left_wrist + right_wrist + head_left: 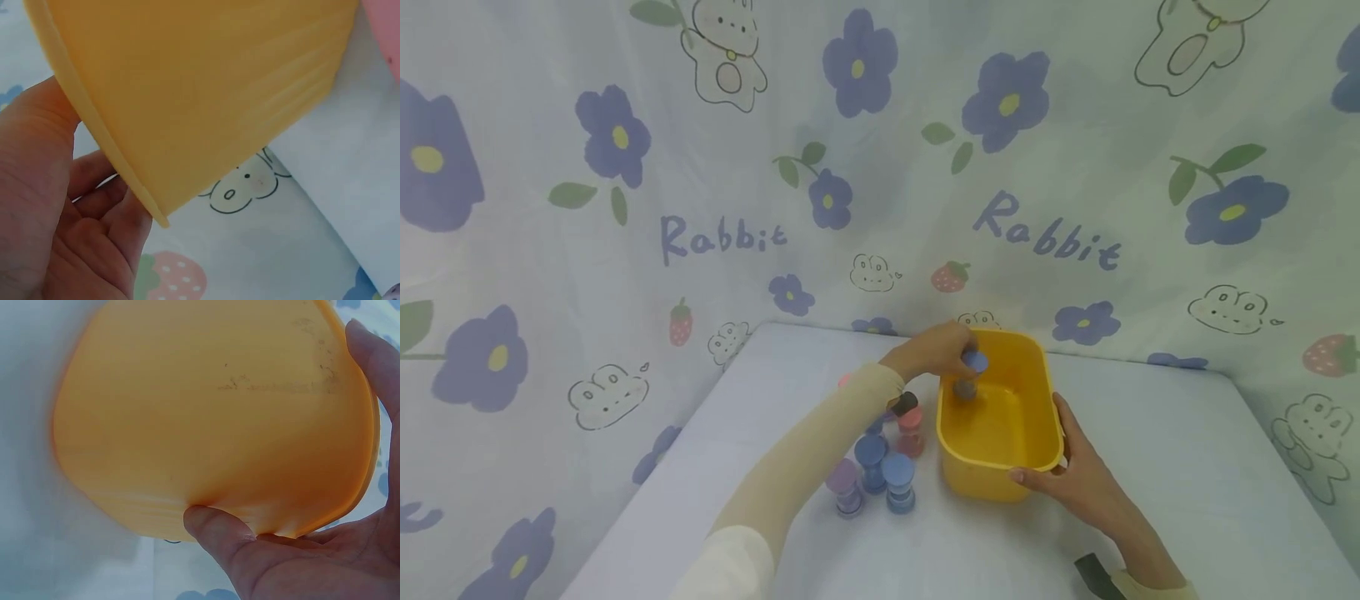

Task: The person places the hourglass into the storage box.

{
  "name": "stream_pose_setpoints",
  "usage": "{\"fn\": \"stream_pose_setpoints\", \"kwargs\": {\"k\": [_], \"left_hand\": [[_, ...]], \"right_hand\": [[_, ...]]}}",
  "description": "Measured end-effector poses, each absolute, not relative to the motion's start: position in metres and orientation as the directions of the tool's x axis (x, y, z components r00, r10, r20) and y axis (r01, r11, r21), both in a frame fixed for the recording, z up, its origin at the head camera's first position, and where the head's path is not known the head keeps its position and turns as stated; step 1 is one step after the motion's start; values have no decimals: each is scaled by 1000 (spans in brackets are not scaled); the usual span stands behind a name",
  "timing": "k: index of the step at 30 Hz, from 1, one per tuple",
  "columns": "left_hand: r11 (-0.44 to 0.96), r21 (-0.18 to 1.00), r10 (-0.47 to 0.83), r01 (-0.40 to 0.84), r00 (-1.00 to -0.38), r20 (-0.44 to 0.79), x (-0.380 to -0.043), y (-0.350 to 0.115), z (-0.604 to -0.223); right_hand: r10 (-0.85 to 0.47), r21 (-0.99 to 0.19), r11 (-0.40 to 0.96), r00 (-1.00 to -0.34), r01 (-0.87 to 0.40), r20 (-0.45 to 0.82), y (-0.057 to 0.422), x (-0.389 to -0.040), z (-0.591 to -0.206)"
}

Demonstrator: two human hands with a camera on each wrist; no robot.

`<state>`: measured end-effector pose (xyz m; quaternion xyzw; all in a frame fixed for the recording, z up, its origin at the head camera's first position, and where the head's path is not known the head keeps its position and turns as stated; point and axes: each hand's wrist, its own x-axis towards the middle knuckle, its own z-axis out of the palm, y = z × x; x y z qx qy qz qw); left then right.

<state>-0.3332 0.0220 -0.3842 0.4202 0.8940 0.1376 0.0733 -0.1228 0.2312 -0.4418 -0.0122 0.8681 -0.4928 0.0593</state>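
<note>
A yellow plastic bin (992, 479) stands on the table, its top facing up. My left hand (942, 348) reaches over the bin's left rim and holds a blue-capped sand timer (976, 362) inside the opening; the fingers partly cover it. In the left wrist view the hand (81, 206) shows beside the bin's rim (103, 144), and the timer is hidden. My right hand (1086, 475) grips the bin's right front corner. The right wrist view has its thumb (215, 528) pressed against the bin's outer wall (206, 425).
Left of the bin several sand timers stand upright: blue ones (898, 472) (871, 452), a purple one (842, 477) and a pink one (910, 419). Others are partly behind the left forearm. A rabbit-and-flower cloth (880, 167) hangs behind the white table (1150, 442).
</note>
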Motion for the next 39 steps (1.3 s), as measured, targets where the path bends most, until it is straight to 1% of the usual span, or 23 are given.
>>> {"fn": "stream_pose_setpoints", "kwargs": {"k": [11, 18, 22, 35, 39], "left_hand": [[660, 180, 745, 729, -665, -39, -331, 27, -386], [664, 107, 747, 740, -661, -66, -329, 29, -386], [663, 75, 748, 745, -659, -77, -328, 30, -386], [671, 77, 741, 737, -664, -99, -323, 31, -383], [671, 57, 741, 739, -666, -92, -324, 32, -384]], "right_hand": [[-82, -858, 513, -993, 32, -87, 232, -123, -442], [-93, -866, 500, -994, 4, -58, 232, -122, -442], [-92, -867, 499, -994, 8, -63, 232, -122, -442], [-90, -862, 507, -993, 17, -73, 232, -122, -443], [-89, -867, 499, -993, 19, -73, 232, -122, -442]]}}
